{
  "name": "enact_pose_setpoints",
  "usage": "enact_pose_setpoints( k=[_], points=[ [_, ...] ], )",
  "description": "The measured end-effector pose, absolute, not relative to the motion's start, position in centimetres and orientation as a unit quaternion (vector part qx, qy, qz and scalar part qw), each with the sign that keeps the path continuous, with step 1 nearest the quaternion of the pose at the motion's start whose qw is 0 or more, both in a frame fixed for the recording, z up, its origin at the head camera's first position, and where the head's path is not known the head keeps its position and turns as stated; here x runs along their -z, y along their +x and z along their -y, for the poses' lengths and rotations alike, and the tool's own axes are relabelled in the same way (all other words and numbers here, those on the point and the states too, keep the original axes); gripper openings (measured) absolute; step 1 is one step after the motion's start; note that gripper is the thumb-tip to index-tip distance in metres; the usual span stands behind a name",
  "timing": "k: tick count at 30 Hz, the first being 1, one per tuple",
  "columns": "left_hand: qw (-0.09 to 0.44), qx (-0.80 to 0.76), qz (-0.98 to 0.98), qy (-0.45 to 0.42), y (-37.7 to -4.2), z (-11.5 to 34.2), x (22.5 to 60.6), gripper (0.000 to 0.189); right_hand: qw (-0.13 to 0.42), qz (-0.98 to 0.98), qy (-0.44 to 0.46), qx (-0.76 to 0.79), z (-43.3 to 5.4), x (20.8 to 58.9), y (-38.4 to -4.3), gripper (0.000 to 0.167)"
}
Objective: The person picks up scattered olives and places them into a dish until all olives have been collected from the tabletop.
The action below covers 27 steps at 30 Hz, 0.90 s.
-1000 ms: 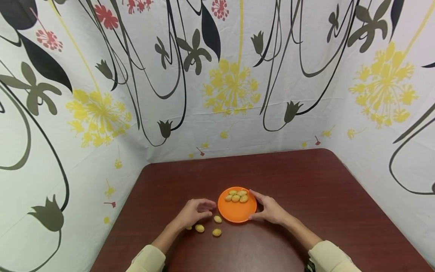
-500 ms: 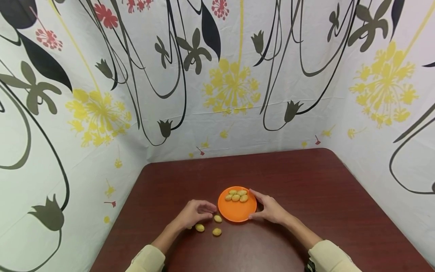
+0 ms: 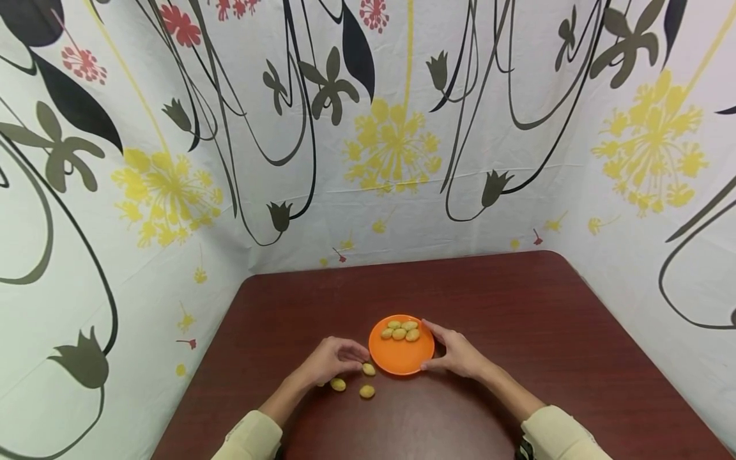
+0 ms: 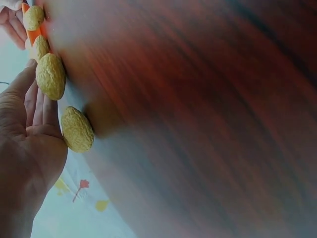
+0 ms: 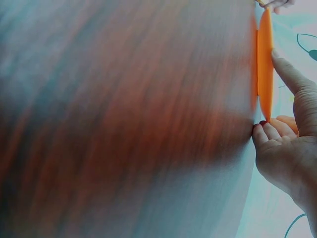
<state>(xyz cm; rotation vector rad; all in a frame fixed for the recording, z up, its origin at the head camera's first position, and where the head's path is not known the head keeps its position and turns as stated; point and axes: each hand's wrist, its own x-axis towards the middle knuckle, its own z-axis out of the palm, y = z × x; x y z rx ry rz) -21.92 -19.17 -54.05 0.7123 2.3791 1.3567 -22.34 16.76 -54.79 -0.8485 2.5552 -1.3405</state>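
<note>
My left hand reaches in at the left of an orange plate. Its fingers are gently bent, with their tips beside a wrinkled, yellow-tan, oval nut-like piece on the table near the plate's rim. Two similar loose pieces lie closer to the person, one front centre and one by the left wrist. In the left wrist view another piece shows below the palm. Across the plate, my right hand holds the right rim between thumb and fingers. Several matching pieces sit in rows on the plate's far half.
The dark red-brown table has rounded far corners. White cloth walls printed with flowers and vines stand close around its back and sides. Both arms come in from the near edge in cream sleeves.
My left hand has shifted slightly right, its fingertips now closer to the nut-like piece beside the plate. The right hand and the plate stay in place.
</note>
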Motion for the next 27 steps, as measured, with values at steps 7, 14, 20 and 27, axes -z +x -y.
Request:
enact_pose_setpoints(
  k=[7, 14, 20, 27],
  points=[
    [0.159, -0.464, -0.829, 0.269, -22.0, 18.87, 54.11, 0.022, 0.071, -0.847, -0.278, 0.447, -16.71, 54.97, -22.39, 0.1],
    [0.163, -0.45, -0.837, 0.266, -21.98, 18.51, 53.89, 0.02, 0.071, -0.847, -0.28, 0.445, -16.81, 54.97, -22.53, 0.101],
    [0.15, -0.431, -0.845, 0.279, -21.96, 18.28, 53.72, 0.02, 0.071, -0.847, -0.28, 0.447, -16.92, 55.15, -22.75, 0.102],
    [0.16, -0.425, -0.849, 0.27, -21.88, 18.35, 53.69, 0.02, 0.074, -0.844, -0.28, 0.451, -16.91, 55.24, -22.68, 0.103]
  ],
)
